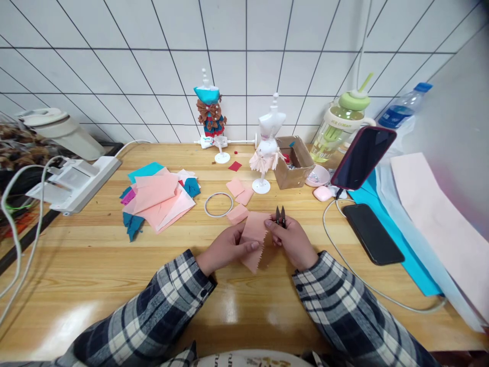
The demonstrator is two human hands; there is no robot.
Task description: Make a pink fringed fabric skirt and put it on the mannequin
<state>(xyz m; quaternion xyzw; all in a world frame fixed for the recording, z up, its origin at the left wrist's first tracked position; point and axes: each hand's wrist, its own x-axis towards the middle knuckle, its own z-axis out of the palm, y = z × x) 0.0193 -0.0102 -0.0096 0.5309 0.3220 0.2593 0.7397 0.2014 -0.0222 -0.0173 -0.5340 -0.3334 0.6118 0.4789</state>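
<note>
A peach-pink sheet of paper (254, 227), its right edge cut into small teeth, is pinched between thumb and fingers of my left hand (231, 247). My right hand (292, 239) has its thumb and fingertips at the sheet's upper right edge. The same hand holds a small pair of dark scissors (280, 218), two pointed blades standing up from it and slightly apart. Just beyond the sheet lie more pink paper pieces (237, 213). Behind them stands a small white dress form (272, 125) wearing a pink fringed skirt (264, 158).
A second dress form (208, 109) in teal and brown stands by the wall. On the left are a paper pile (158, 196) and a power strip (82, 186); a ring (218, 204) lies mid-table. To the right: a cardboard box (292, 173), bottle (340, 127), propped phone (362, 158), flat phone (372, 233), cable.
</note>
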